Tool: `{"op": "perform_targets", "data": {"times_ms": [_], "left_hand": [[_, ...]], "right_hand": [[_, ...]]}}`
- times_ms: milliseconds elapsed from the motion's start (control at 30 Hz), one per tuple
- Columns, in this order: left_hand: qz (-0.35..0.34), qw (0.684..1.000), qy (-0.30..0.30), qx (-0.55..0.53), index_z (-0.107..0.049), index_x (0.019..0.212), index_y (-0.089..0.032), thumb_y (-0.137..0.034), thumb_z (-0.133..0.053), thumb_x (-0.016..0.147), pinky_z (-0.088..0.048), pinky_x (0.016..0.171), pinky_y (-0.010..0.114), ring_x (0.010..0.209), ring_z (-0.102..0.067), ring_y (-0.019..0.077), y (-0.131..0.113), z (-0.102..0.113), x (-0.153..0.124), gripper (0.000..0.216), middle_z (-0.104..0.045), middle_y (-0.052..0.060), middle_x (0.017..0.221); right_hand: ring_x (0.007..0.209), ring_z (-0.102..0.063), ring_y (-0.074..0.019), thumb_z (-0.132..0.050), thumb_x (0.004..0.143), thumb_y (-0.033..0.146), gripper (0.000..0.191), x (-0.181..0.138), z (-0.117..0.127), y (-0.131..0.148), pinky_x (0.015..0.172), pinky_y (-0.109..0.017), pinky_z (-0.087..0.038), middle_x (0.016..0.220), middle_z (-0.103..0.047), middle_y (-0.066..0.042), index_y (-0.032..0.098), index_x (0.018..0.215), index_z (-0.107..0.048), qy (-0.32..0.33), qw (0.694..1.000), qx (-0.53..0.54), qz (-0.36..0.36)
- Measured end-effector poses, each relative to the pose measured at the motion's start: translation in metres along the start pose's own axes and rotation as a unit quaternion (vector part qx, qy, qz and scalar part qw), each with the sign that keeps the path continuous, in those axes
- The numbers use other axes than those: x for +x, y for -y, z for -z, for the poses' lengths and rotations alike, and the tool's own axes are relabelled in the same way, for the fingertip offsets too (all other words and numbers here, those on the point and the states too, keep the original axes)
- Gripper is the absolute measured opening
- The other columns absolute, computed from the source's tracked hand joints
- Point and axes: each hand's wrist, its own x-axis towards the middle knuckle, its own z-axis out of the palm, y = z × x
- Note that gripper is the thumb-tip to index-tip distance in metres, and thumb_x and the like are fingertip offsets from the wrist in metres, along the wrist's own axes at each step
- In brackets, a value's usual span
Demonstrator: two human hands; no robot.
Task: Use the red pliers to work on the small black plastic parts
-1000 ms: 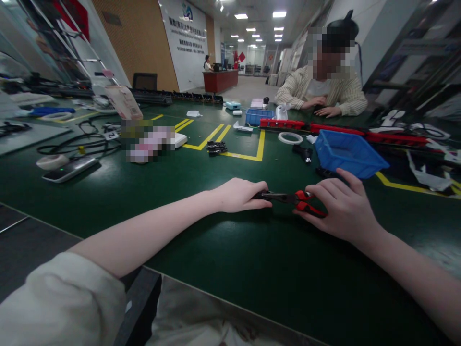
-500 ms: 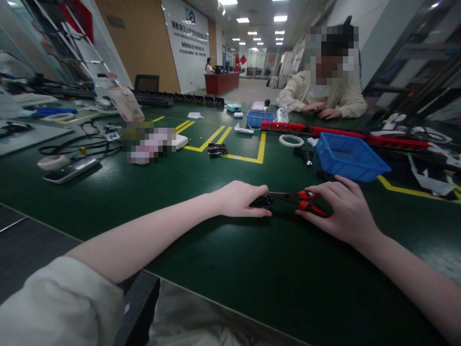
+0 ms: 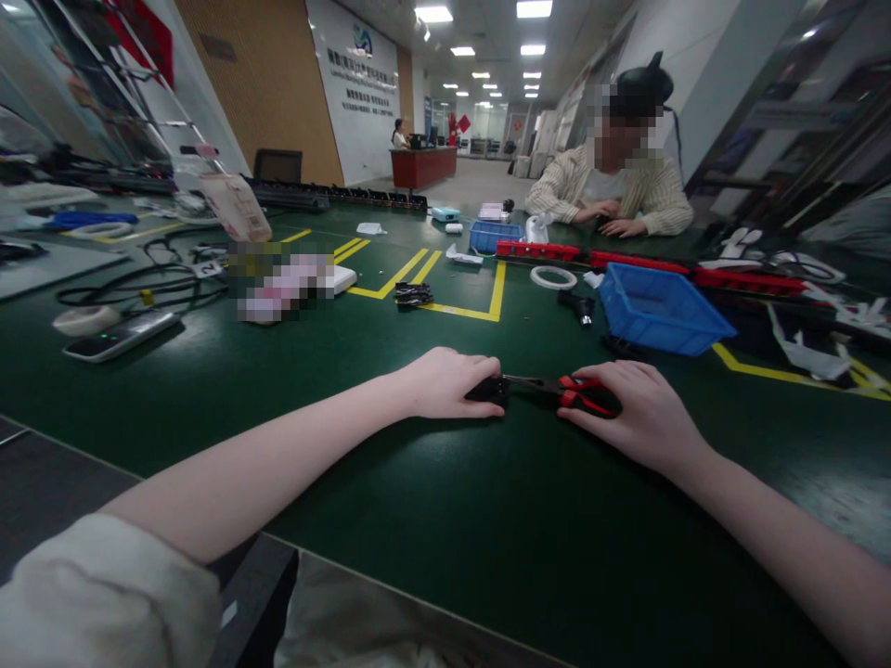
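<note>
My left hand [image 3: 452, 385] is closed around a small black part [image 3: 488, 393] at the middle of the green table; its exact kind is too dark to make out. From the right, my right hand [image 3: 644, 408] grips the red-and-black handles of a pair of long-nose pliers [image 3: 567, 390]. The pliers' slim jaws point left and reach the top of the black part beside my left thumb. Whether the jaws pinch anything there is too small to tell. My fingers cover much of the black part.
Beyond my hands lie a cluster of black pieces [image 3: 413, 294], a black tool-like object [image 3: 577, 307], a white ring [image 3: 553, 277] and a blue bin [image 3: 661, 311]. Cables and a white device [image 3: 122, 336] lie at left. A person [image 3: 616, 199] sits across the green table [image 3: 445, 520].
The whole view has shifted slightly. My right hand's fingers have drawn closer in around the pliers' handles, and the raised fingers have come down. The left hand keeps its hold on the black part.
</note>
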Motion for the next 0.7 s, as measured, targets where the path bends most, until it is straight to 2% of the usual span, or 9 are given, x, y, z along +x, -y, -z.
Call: {"op": "perform_targets", "data": {"times_ms": [167,267,367,500,700], "left_hand": [[-0.007,1.000,-0.008,-0.007,-0.050,0.105,-0.019,-0.054,-0.050,0.088,-0.036,0.056,0.023,0.070,-0.059,0.0147,0.006,-0.002,-0.001,0.039,-0.064,0.002,0.093],[-0.009,1.000,-0.008,-0.012,-0.050,0.105,-0.018,-0.052,-0.050,0.088,-0.037,0.056,0.023,0.070,-0.059,0.0144,0.006,-0.001,-0.001,0.038,-0.063,0.001,0.093],[-0.013,1.000,-0.006,-0.020,-0.050,0.106,-0.018,-0.052,-0.050,0.089,-0.038,0.057,0.023,0.071,-0.059,0.0146,0.005,-0.001,-0.002,0.038,-0.063,0.001,0.093],[-0.020,0.999,-0.013,-0.025,-0.050,0.106,-0.018,-0.052,-0.050,0.089,-0.040,0.059,0.023,0.071,-0.059,0.0147,0.005,-0.002,-0.002,0.038,-0.063,0.002,0.094],[-0.022,1.000,-0.018,-0.011,-0.050,0.107,-0.018,-0.053,-0.050,0.088,-0.040,0.059,0.024,0.072,-0.060,0.0153,0.006,-0.005,-0.001,0.039,-0.063,0.003,0.096]], "right_hand": [[0.093,-0.061,-0.0250,-0.057,0.084,0.045,0.029,0.000,0.007,-0.001,0.081,-0.044,-0.047,0.097,-0.066,-0.008,0.022,0.101,-0.060,0.018,0.998,0.051,-0.019],[0.097,-0.058,-0.0236,-0.050,0.089,0.033,0.019,-0.001,0.016,-0.009,0.086,-0.045,-0.045,0.100,-0.064,-0.008,0.022,0.098,-0.061,0.011,0.997,0.074,-0.003],[0.096,-0.057,-0.0227,-0.047,0.089,0.027,0.019,-0.003,0.025,-0.017,0.085,-0.045,-0.046,0.101,-0.063,-0.008,0.022,0.093,-0.065,0.044,0.996,0.077,0.023],[0.096,-0.058,-0.0232,-0.048,0.087,0.027,0.023,-0.003,0.031,-0.016,0.084,-0.046,-0.048,0.105,-0.062,-0.009,0.023,0.094,-0.069,0.097,0.993,0.055,0.042],[0.099,-0.058,-0.0238,-0.047,0.090,0.036,0.029,-0.001,0.037,-0.004,0.087,-0.047,-0.047,0.110,-0.062,-0.011,0.024,0.097,-0.072,0.135,0.989,0.008,0.063]]}}
